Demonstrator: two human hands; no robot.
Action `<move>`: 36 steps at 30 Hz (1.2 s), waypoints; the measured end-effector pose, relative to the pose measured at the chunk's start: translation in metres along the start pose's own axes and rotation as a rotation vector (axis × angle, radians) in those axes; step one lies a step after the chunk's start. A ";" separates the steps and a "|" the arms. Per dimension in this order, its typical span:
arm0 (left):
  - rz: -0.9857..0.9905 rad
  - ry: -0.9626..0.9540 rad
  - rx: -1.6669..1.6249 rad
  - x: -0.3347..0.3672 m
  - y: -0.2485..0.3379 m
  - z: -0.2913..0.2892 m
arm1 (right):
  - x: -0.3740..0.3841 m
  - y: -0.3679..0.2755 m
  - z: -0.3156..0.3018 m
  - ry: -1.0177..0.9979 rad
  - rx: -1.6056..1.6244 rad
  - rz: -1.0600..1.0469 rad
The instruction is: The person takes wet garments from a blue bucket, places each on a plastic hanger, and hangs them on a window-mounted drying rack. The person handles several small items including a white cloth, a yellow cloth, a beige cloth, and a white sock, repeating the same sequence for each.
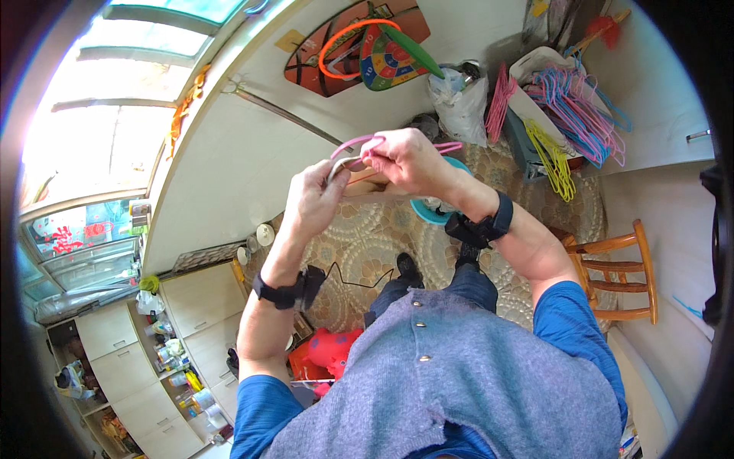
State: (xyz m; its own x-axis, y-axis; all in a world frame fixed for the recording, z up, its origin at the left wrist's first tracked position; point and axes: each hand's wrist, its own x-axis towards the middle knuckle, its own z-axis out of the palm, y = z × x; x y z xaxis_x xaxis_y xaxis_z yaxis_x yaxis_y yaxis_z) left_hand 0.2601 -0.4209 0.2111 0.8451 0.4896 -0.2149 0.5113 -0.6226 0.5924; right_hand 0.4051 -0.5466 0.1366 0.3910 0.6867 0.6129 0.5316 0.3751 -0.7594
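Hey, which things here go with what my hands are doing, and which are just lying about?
In use:
- pink hanger and pale strip, between left hand and right hand
- perhaps spare hangers

Lying about:
- chair
- red toy
- dartboard

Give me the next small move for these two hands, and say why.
Probably the left hand should ease the pale cloth-like piece along the pink hanger: it pinches that piece close beside the hanger, which the right hand appears to grip.

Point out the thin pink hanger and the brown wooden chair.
Thin pink hanger [349,143]: head view, on its curved left section.
Brown wooden chair [616,266]: head view, on a middle crosspiece.
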 end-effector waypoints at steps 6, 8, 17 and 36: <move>0.062 0.011 -0.291 -0.005 0.009 -0.049 | -0.036 -0.024 0.006 0.367 -0.234 -0.189; 0.069 -0.003 -0.310 -0.013 0.011 -0.071 | -0.071 -0.019 0.021 0.315 -0.165 0.075; 0.063 0.006 -0.363 -0.059 0.013 -0.119 | -0.055 0.053 0.100 0.048 0.087 0.461; 0.014 0.533 -0.043 -0.119 -0.075 -0.148 | 0.083 -0.023 0.047 -0.344 -0.172 0.239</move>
State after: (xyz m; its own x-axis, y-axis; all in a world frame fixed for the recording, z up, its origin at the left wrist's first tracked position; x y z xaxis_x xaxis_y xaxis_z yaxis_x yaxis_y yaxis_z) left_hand 0.0981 -0.3425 0.3074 0.6494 0.7305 0.2112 0.4841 -0.6113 0.6261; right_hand 0.3901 -0.4693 0.1951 0.2614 0.9192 0.2946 0.5853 0.0918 -0.8056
